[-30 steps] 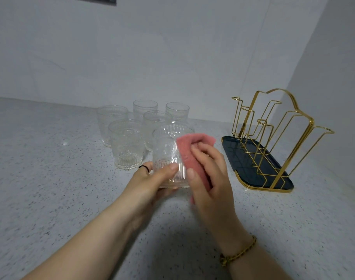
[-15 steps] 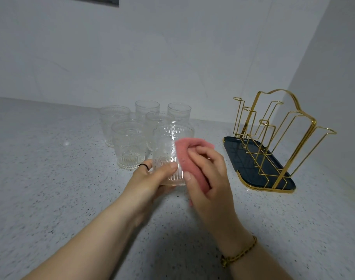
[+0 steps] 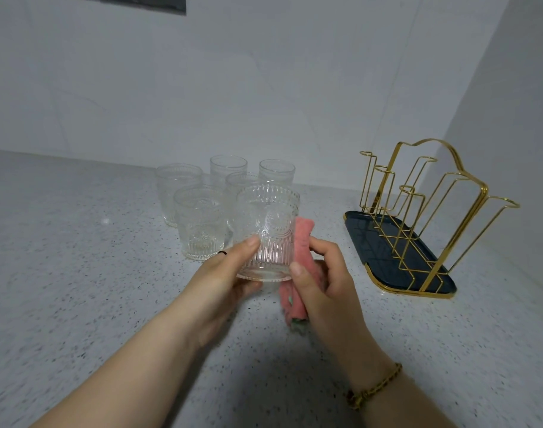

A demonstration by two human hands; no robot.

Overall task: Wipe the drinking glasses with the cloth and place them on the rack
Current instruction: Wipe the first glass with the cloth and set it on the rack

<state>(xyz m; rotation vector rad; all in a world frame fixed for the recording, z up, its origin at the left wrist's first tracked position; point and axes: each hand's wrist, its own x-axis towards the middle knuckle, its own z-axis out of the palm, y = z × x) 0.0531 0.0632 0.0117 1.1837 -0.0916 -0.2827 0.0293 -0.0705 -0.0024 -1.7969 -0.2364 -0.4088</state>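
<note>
Now: left hand (image 3: 223, 282) holds glass (image 3: 268, 230) upright, seemingly just clear of bench (image 3: 78, 273). Grip curled round ribbed base, thumb on near wall, so upper wall stays free for wiping. Right hand (image 3: 322, 282) grip bunched on pink cloth (image 3: 301, 233), cloth pressed to glass's right side. Five other glasses (image 3: 199, 223) clustered just behind, far left. Gold wire rack (image 3: 418, 211) on dark tray (image 3: 372, 236) at right, pegs bare: probably first glass, wiping under way.
</note>
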